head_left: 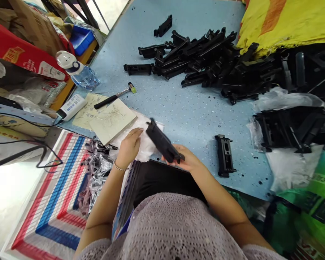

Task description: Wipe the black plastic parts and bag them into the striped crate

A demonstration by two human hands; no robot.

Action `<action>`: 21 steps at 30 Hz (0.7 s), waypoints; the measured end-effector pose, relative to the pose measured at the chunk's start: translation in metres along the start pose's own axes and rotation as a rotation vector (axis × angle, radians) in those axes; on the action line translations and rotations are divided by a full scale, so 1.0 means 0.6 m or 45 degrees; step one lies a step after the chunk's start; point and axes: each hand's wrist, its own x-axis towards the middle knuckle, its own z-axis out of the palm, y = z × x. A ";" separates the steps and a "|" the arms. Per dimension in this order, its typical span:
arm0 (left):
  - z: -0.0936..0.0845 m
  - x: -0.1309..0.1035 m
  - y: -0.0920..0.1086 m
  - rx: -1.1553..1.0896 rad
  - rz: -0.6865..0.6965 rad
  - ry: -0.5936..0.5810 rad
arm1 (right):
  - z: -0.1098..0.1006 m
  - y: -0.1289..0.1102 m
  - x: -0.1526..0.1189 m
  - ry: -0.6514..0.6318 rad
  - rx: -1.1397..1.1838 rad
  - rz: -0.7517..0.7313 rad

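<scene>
A long black plastic part (162, 141) is held tilted above the table's front edge, with my right hand (185, 158) closed around its lower end. My left hand (130, 145) is beside the part's upper end without touching it. Its fingers are stretched out over a crumpled white cloth or plastic sheet (146, 146), and the thumb is apart from them. Another black part (225, 156) lies alone on the table to the right of my right hand. Left of the cloth is a cream-coloured pad (113, 121) sprinkled with brown specks.
Many similar black parts (195, 54) are heaped across the back of the blue table (178, 104). A small hammer (115, 97) lies across handwritten paper (83, 117). Further left are a water bottle (79, 72) and a white device (72, 107). A striped basket (50, 202) stands below left; a yellow sack (292, 25) lies back right.
</scene>
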 end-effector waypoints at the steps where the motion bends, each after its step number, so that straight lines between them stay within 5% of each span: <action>1: -0.003 0.000 0.000 -0.026 -0.004 0.002 | -0.005 0.006 -0.007 -0.055 0.005 0.106; 5: -0.006 -0.021 0.025 -0.016 0.118 0.005 | -0.007 0.029 0.009 0.001 0.027 0.261; 9: 0.018 -0.059 0.076 -0.114 0.459 -0.280 | 0.020 0.033 0.029 0.383 -0.453 -0.125; 11: 0.024 -0.074 0.102 -0.151 0.488 -0.333 | 0.039 0.030 0.019 0.494 -0.778 -0.330; 15: -0.036 -0.115 0.126 -0.078 0.382 -0.240 | 0.064 0.013 -0.033 0.019 -0.868 -0.248; 17: -0.087 -0.151 0.098 0.017 0.231 -0.372 | 0.060 -0.008 -0.065 -0.088 -0.887 -0.211; 18: -0.107 -0.172 0.070 0.069 0.108 -0.494 | 0.053 -0.023 -0.083 -0.017 -0.962 -0.233; 21: -0.119 -0.233 -0.044 0.336 -0.481 -0.964 | 0.017 -0.075 -0.146 0.495 -1.380 -0.324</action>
